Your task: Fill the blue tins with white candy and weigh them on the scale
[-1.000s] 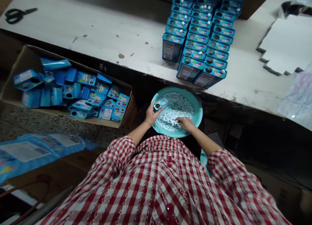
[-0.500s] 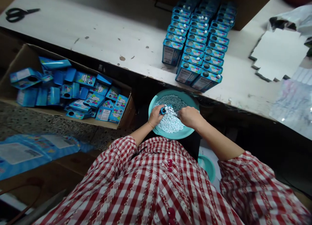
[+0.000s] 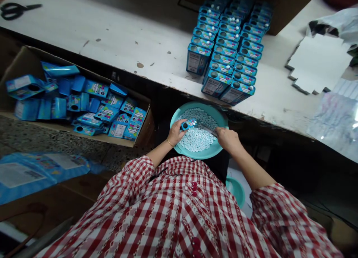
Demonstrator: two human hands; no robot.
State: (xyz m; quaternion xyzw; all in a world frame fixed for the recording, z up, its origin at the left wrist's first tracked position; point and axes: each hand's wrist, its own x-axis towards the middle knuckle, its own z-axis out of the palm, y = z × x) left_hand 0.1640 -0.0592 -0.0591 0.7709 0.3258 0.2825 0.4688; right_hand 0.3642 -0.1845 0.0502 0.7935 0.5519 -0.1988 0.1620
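A turquoise basin (image 3: 220, 148) on my lap holds many small pale candies (image 3: 196, 140). Over its left side, my left hand (image 3: 175, 133) grips a small blue box (image 3: 188, 124), its top with the round dark hole facing up and one white candy on it. My right hand (image 3: 227, 138), at the basin's right rim, is closed round the end of a clear scoop (image 3: 207, 129). The scoop's far end lies just over the candies, to the right of the box; whether it holds any is too small to tell.
Rows of blue boxes (image 3: 220, 77) stand on the white table (image 3: 117, 41), with scissors (image 3: 13, 11) at its far left. A carton (image 3: 144, 133) of loose blue boxes is at the left. A smaller turquoise bowl (image 3: 239, 192) sits low at the right.
My right hand has drawn back to the right, so the scoop now shows. The heap of candies on the box's top is gone except for one, and its printed top is visible.
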